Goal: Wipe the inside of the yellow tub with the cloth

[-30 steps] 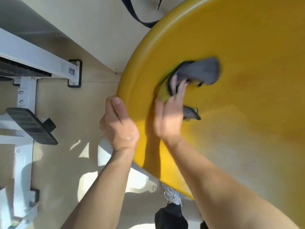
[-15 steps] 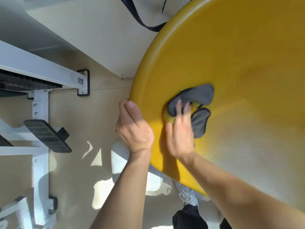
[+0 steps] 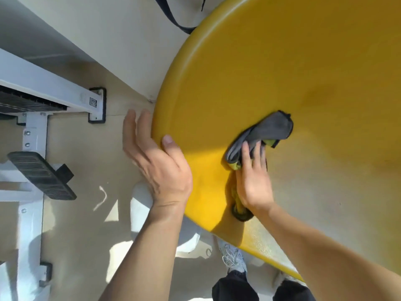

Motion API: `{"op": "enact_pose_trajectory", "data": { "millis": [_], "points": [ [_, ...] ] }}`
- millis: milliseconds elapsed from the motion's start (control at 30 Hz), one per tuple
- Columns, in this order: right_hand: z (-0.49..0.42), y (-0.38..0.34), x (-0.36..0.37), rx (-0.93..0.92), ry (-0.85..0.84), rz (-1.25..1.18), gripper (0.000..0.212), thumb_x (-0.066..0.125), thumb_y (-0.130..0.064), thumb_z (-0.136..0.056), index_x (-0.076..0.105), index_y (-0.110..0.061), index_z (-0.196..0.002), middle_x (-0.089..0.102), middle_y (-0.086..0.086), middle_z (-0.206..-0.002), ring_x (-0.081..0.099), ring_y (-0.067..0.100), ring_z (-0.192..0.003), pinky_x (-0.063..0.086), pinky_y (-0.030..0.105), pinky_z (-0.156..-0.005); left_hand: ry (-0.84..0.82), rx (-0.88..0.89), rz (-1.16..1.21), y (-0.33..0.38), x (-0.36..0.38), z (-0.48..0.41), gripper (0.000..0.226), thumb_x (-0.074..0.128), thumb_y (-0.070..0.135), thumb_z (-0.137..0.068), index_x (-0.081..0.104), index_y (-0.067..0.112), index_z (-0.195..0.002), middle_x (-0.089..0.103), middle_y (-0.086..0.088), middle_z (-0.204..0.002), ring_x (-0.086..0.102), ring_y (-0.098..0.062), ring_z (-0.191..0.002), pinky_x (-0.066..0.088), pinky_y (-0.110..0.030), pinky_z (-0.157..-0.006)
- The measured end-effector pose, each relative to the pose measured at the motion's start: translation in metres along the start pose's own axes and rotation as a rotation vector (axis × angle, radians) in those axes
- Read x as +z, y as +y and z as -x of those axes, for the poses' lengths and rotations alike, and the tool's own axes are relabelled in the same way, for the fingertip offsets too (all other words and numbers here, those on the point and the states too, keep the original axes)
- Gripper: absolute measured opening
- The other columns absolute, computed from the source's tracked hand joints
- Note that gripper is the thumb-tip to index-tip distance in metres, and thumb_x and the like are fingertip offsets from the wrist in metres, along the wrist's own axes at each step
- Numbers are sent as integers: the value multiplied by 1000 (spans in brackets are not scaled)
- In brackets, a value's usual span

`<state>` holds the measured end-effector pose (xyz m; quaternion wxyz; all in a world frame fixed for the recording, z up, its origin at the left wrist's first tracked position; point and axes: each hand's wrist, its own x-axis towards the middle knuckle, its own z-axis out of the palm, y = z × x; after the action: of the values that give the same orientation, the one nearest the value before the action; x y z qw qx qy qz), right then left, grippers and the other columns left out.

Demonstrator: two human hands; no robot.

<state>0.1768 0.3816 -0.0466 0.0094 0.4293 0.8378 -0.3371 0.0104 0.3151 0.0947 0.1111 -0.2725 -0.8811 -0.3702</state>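
Observation:
The big round yellow tub fills the right and top of the head view. A grey cloth with a yellow-green side lies on its inner surface near the left rim. My right hand presses flat on the cloth's near end, fingers spread over it. My left hand is at the tub's left rim, thumb on the inside, fingers stretched out along the outside and loosened from it.
A white metal frame with a black ribbed pedal stands on the beige floor at the left. A white wall runs along the top left. Below the tub I see my shoe, dark trousers and a white object.
My right hand slid the cloth from near the left rim toward the tub's middle. My left hand's fingers opened out from their grip on the rim.

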Motion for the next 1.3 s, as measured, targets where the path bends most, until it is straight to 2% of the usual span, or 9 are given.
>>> {"op": "enact_pose_trajectory", "data": {
  "millis": [133, 233, 367, 500, 733, 933, 1100, 1200, 1300],
  "points": [
    [35, -33, 11, -332, -246, -47, 84, 37, -13, -105, -28, -43, -148, -29, 1, -159, -25, 27, -149, 26, 42, -119, -243, 310, -324, 15, -11, 51, 40, 44, 7, -94, 61, 11, -130, 50, -24, -143, 43, -42, -135, 18, -50, -120],
    [-10, -33, -2, -452, -69, -30, 79, 51, -10, -99, 4, -26, -160, 7, 22, -165, 4, 45, -152, 23, 51, -121, -524, 450, -483, -6, -14, 87, 48, 29, 14, -97, 57, 19, -136, 42, -15, -153, 31, -32, -146, 13, -49, -122],
    [-69, -6, -28, -136, 211, -14, 87, 46, 14, -82, 20, -17, -159, 8, 22, -166, 5, 45, -152, 42, 49, -106, -717, 538, -719, -41, -17, 113, 55, 30, 14, -94, 42, 13, -148, 28, -10, -162, 24, -27, -150, 4, -45, -124],
    [-4, 17, 0, -193, 45, 104, 75, 34, 1, -95, 8, -22, -161, -4, 15, -168, -6, 37, -154, 36, 52, -112, -768, 542, -796, -44, -15, 117, 61, 40, 20, -91, 34, 9, -151, 27, -8, -163, 21, -26, -151, -1, -45, -124],
    [4, 42, -1, -671, -126, 330, 65, 35, -7, -94, 27, -21, -157, 29, 20, -161, 30, 50, -144, 50, 55, -98, -811, 505, -872, -32, -10, 119, 62, 32, 21, -87, 39, 10, -148, 27, -9, -163, 19, -28, -152, 7, -49, -123],
    [-8, 79, -27, -216, -9, 308, 71, 44, -9, -100, 11, -25, -161, -11, 7, -166, -13, 30, -153, 18, 41, -119, -853, 414, -903, -21, -2, 122, 66, 46, 26, -78, 46, 13, -143, 33, -11, -159, 23, -33, -150, 9, -58, -120],
    [65, 114, -27, -679, -346, 447, 75, 61, -15, -93, 25, -28, -158, -8, 9, -165, -2, 33, -153, 27, 47, -118, -957, 358, -888, -6, 12, 125, 70, 46, 29, -77, 44, 12, -145, 26, -16, -162, 14, -35, -152, 5, -62, -119],
    [3, 135, -46, -985, -200, 555, 54, 70, -21, -87, 58, -20, -140, 4, 11, -167, 15, 36, -152, 24, 50, -119, -985, 377, -872, -2, 29, 132, 70, 56, 32, -77, 45, 12, -144, 25, -17, -162, 15, -35, -152, 8, -61, -120],
    [-88, 133, -100, -927, 68, 644, 36, 44, -14, -102, 64, -12, -132, 34, 15, -159, 35, 44, -144, 32, 58, -115, -992, 364, -869, 4, 48, 138, 74, 60, 33, -77, 41, 14, -146, 25, -15, -162, 14, -33, -153, 9, -60, -120]
  ]
}}
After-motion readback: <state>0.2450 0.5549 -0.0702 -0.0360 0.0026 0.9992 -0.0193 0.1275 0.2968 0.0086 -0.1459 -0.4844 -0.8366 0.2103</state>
